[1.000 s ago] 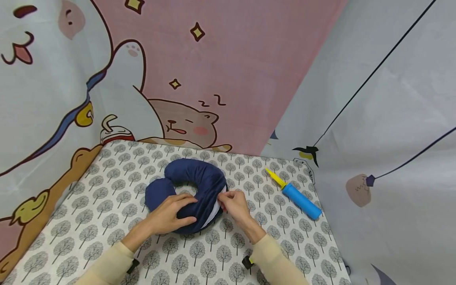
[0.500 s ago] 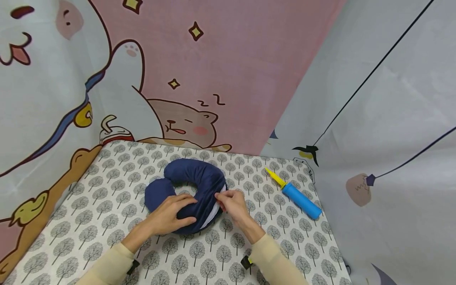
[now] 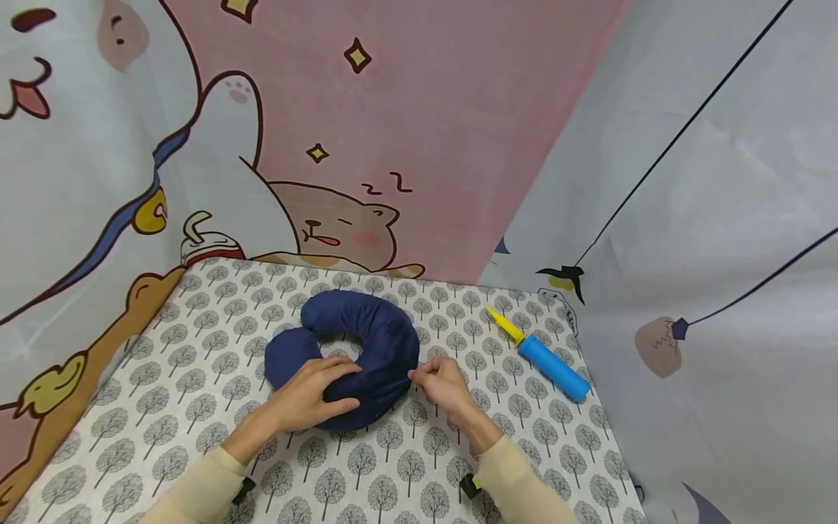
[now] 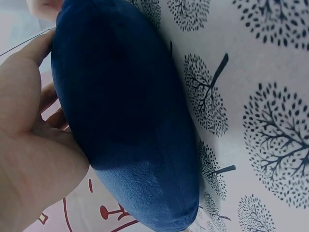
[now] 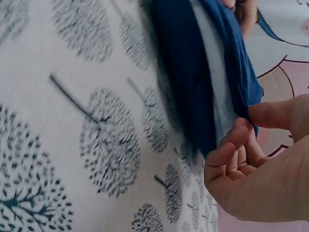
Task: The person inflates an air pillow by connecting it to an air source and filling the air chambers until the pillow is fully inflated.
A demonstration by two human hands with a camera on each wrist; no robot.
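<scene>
A navy blue U-shaped neck pillow [image 3: 390, 348] lies on the tree-print cloth, its gap facing left. My left hand [image 3: 309, 393] rests on its near part, thumb and fingers spread apart. In the left wrist view, that hand [image 4: 36, 150] lies against the plush fabric. At the pillow's right edge, thumb and fingertips of my right hand [image 3: 447, 387] pinch the cover's fabric. The right wrist view shows a long slit in the cover with white lining or filling [image 5: 218, 79] inside, and my right hand [image 5: 260, 169] at its end. In the head view the slit is hidden.
A blue hand pump [image 3: 555, 368] with a yellow nozzle [image 3: 505, 325] lies to the right on the tree-print cloth [image 3: 363, 473]. Cartoon-printed curtains [image 3: 458, 145] stand behind and at both sides.
My right hand has moved right and slightly toward me, drawing the cover's edge outward. The white strip has gone out of the head view. My left hand has stayed in place.
</scene>
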